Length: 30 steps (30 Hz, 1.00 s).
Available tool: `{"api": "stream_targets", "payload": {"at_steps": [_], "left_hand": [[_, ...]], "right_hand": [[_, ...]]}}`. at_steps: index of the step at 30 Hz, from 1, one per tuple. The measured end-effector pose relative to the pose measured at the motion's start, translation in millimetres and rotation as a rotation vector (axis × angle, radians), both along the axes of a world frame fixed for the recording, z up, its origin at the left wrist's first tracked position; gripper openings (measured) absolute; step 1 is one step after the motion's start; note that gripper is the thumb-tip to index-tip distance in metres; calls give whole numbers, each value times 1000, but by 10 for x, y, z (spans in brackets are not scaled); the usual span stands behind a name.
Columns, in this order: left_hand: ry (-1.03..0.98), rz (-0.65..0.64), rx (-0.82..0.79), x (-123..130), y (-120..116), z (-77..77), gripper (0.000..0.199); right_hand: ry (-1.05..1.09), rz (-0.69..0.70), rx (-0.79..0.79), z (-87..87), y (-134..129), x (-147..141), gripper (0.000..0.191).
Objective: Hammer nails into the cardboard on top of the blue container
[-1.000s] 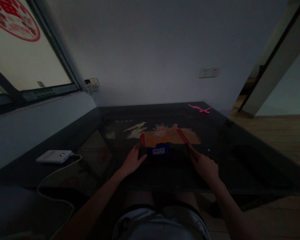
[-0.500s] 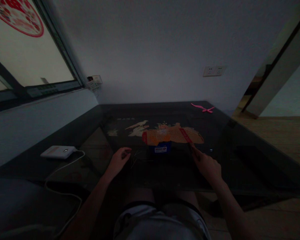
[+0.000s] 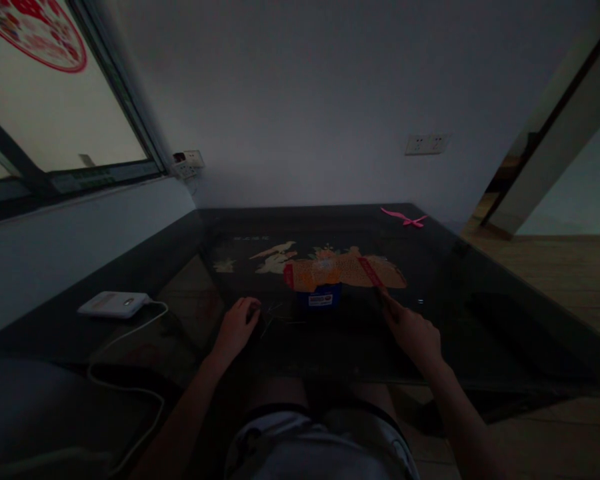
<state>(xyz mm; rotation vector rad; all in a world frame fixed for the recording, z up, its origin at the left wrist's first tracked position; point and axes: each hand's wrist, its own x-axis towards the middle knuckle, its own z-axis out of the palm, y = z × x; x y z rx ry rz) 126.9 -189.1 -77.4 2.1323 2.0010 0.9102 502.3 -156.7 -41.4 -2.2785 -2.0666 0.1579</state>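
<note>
My left hand [image 3: 237, 327] rests on the dark tabletop with loosely curled fingers. A gap shows between thumb and forefinger, with nothing in it. Just right of it lie several thin pale sticks or wires [image 3: 273, 317], too faint to identify. My right hand [image 3: 413, 330] reaches forward, its shadowed fingers close together at the lower end of a red strip [image 3: 370, 271]. Whether it pinches that strip or something else is hidden. The strip crosses a long orange-tan patterned piece [image 3: 350, 272] with a red left end. Below that piece is a small blue box [image 3: 321, 298] with a white label.
A white power bank or similar device [image 3: 114, 303] with a white cable [image 3: 125, 339] lies at left. A pink ribbon [image 3: 404, 218] is at the table's far right corner. A dark flat object [image 3: 520, 330] sits at right. Sockets [image 3: 427, 144] are on the wall behind.
My left hand's fingers have shifted very slightly. My right hand stays at the red strip, and the patterned piece and blue box have not visibly moved.
</note>
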Motion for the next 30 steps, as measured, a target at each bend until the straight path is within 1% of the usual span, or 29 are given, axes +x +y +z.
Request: {"api": "stream_targets", "payload": {"at_steps": [2, 5, 7, 9, 12, 14, 18, 21, 26, 30], "left_hand": [[37, -41, 3, -17, -42, 49, 16], [153, -167, -14, -65, -120, 105, 17], [235, -251, -30, -118, -158, 112, 18], [302, -302, -40, -184, -174, 106, 19], [376, -340, -41, -275, -161, 117, 20], [421, -372, -40, -315, -135, 153, 19], [543, -456, -64, -333, -58, 238, 19], [622, -469, -65, -323, 6, 266, 18], [591, -515, -90, -343, 53, 306, 20], [609, -528, -59, -403, 94, 342, 23]], "right_hand": [[5, 4, -1, 5, -3, -1, 50], [6, 9, 6, 5, -3, 0, 50], [3, 10, 8, -5, 2, 2, 50], [-2, 9, 10, -18, 7, 4, 50], [-5, 14, 17, -27, 8, 8, 50], [-7, 19, 16, -21, 4, 9, 51], [-5, 30, 12, 8, -6, 3, 50], [-9, 28, 0, 24, -6, -2, 49], [-6, 22, -8, 25, -3, -3, 50], [-9, 22, -3, 21, -3, -3, 49]]}}
